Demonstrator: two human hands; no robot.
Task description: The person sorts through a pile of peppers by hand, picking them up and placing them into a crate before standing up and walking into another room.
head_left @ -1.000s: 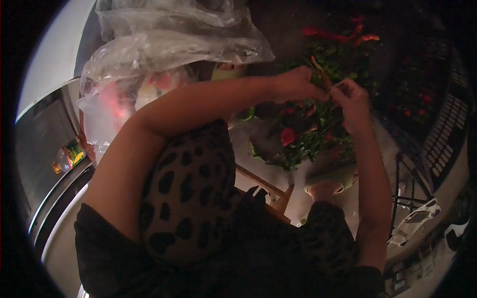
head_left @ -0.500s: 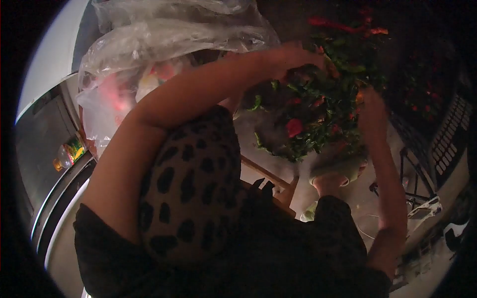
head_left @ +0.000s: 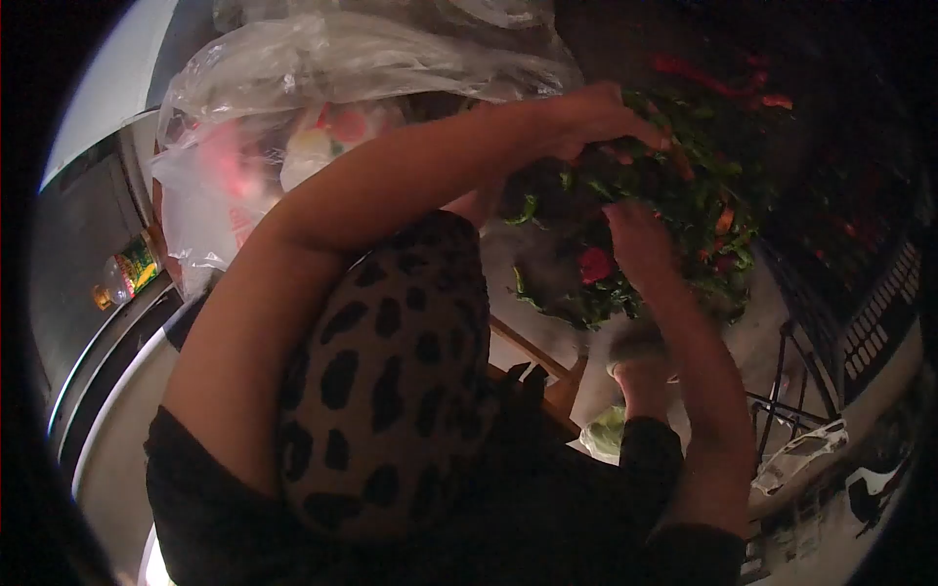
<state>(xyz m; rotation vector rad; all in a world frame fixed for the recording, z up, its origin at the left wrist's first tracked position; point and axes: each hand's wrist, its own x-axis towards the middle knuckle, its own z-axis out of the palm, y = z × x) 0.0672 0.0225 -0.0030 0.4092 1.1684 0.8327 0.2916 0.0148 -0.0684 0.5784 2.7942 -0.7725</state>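
Note:
A heap of green, leafy-looking pieces [head_left: 718,181] mixed with long red ones that look like chili peppers lies ahead of me in dim light. My left hand [head_left: 611,119] reaches across its near left side, fingers stretched out over the green pieces and close to an orange-red one. Lower down, my right hand [head_left: 640,239] is bent inward with its fingers drawn together at the heap. What its fingertips hold, if anything, is hidden. Just left of that hand sits a round red piece [head_left: 594,264].
Clear plastic bags [head_left: 362,59] with pink and white contents stand at upper left. A bottle [head_left: 132,269] with a green-yellow label is at far left. A dark slotted crate [head_left: 879,303] is at right. Wooden stool parts [head_left: 557,376] and a sandalled foot [head_left: 611,430] show below.
My right hand has moved left across the heap, from its right side to near the round red piece. My left hand stays over the heap, and the view has shifted slightly.

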